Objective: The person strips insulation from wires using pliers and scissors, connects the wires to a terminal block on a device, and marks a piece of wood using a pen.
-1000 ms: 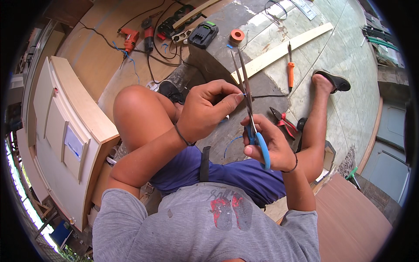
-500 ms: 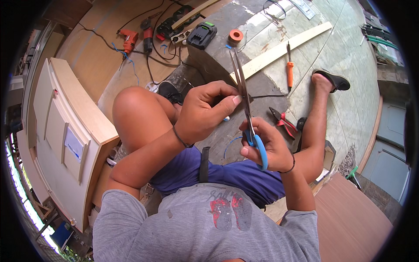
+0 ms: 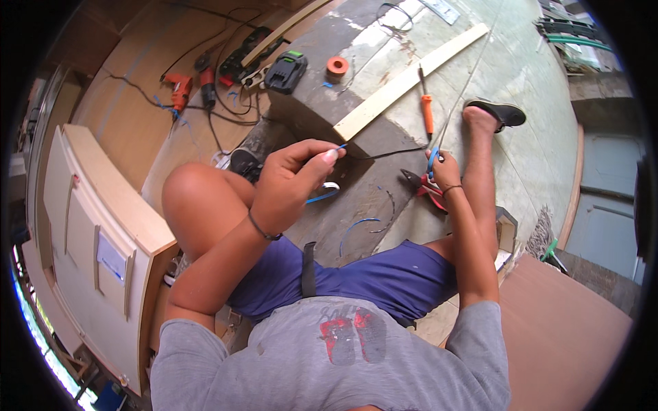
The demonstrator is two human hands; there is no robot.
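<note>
My left hand (image 3: 291, 179) is closed, thumb and forefinger pinched on a thin blue wire (image 3: 343, 146) whose tip sticks out past them. Below that hand shows a blue-and-white loop (image 3: 327, 190); whether it belongs to the same wire I cannot tell. Off to the right, my right hand (image 3: 444, 170) grips scissors by their blue handles (image 3: 434, 159), the blades (image 3: 444, 129) pointing away from me. A soldering iron (image 3: 427, 113) with an orange handle lies just beyond the scissors. Red-handled pliers (image 3: 428, 190) rest on the floor, partly hidden by my right hand.
A pale wooden strip (image 3: 411, 82) lies across the grey step. Around it are an orange tape roll (image 3: 336, 66), a battery pack (image 3: 286, 72), an orange drill (image 3: 181, 92) and tangled cables. A curved white panel unit (image 3: 96, 226) stands at left; a mop head (image 3: 540, 236) at right.
My right hand has carried the scissors away from my left hand, rightward and forward, beside the soldering iron. The left hand keeps its pinch, and the whole view has shifted slightly.
</note>
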